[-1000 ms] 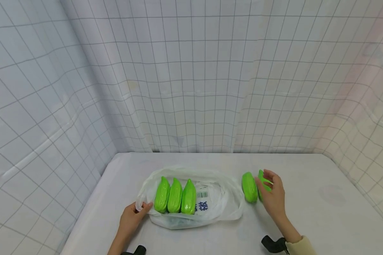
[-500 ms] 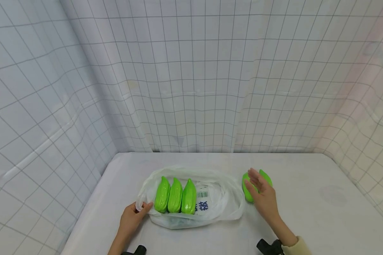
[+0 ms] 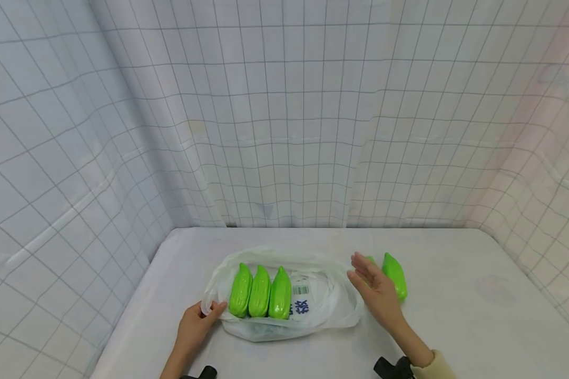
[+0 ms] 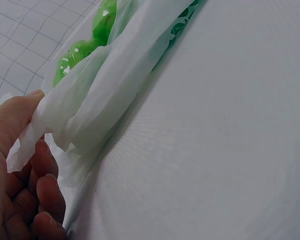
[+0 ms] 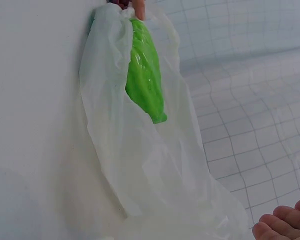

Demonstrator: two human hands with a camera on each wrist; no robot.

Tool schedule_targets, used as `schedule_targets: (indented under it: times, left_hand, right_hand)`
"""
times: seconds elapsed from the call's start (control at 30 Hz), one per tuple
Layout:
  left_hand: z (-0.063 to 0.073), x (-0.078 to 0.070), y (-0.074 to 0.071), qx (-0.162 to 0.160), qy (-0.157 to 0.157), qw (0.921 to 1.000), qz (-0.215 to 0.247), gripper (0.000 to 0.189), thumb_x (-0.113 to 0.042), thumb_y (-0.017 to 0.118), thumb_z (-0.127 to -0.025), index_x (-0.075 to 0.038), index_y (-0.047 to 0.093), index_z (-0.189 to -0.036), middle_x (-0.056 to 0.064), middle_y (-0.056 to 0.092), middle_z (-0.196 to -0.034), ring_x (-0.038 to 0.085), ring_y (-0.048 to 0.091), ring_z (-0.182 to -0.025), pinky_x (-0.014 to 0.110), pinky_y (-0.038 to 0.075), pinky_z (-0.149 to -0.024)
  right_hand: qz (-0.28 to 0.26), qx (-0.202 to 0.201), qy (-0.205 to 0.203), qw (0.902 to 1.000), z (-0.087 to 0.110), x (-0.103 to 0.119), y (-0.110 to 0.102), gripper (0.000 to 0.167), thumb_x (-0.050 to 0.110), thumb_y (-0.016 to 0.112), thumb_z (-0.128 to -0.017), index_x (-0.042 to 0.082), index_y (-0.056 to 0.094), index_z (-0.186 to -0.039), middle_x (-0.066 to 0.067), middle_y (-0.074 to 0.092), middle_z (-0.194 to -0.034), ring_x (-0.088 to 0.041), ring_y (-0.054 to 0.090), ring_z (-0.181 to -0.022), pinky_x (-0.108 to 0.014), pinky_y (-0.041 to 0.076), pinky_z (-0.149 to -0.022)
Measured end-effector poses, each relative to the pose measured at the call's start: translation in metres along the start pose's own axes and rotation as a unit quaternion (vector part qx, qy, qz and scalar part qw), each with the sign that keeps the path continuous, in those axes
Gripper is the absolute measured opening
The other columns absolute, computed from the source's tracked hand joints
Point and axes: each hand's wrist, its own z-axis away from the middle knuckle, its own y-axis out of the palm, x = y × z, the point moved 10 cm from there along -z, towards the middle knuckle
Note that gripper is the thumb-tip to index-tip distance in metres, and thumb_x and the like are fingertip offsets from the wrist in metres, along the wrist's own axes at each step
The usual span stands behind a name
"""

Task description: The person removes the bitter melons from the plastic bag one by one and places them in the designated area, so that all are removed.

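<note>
A translucent white plastic bag [image 3: 265, 332] lies mouth-open on the table, with printed blue characters and a barcode showing inside. Three glossy green bitter melons sit side by side in its left half, the rightmost melon [image 3: 280, 293] being beside the barcode. At the bag's left edge my left hand [image 3: 193, 325] pinches the rim between thumb and fingers, as the left wrist view confirms. My right hand [image 3: 379, 295] hovers with extended fingers just right of the bag. It mostly hides one bitter melon [image 3: 371, 259]; another melon [image 3: 395, 275] lies right behind it.
The table [image 3: 455, 305] has a white cover, with its far edge against a hanging white grid-patterned curtain [image 3: 284, 131]. Similar curtain walls stand at left and right. A black wrist mount [image 3: 394, 368] sits on my right forearm.
My right hand has moved left, away from the rightmost melon and across the one beside it, toward the bag. My left hand has kept its hold on the rim.
</note>
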Motion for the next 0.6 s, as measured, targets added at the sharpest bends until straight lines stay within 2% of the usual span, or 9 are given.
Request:
schedule_targets:
  times: [0.27, 0.6]
  left_hand:
    - [0.001, 0.002, 0.000, 0.000, -0.006, 1.0000, -0.007, 0.035, -0.041, 0.072, -0.084, -0.007, 0.061, -0.080, -0.003, 0.042, -0.059, 0.012, 0.039, -0.055, 0.026, 0.031, -0.054]
    - [-0.001, 0.000, 0.000, 0.000, 0.001, 1.0000, -0.004, 0.035, -0.040, 0.072, -0.083, -0.007, 0.061, -0.079, -0.003, 0.041, -0.059, 0.012, 0.038, -0.055, 0.026, 0.031, -0.054]
  right_hand:
    - [0.034, 0.047, 0.012, 0.9983, -0.003, -0.001, 0.017, 0.054, 0.020, 0.065, -0.092, 0.002, 0.043, -0.139, -0.016, 0.049, -0.135, -0.028, 0.047, -0.124, -0.036, 0.038, -0.096]
    - [0.061, 0.064, -0.016, 0.9960, -0.008, 0.008, 0.031, 0.051, 0.021, 0.065, -0.092, 0.002, 0.046, -0.135, -0.014, 0.051, -0.134, -0.027, 0.048, -0.123, -0.034, 0.039, -0.096]
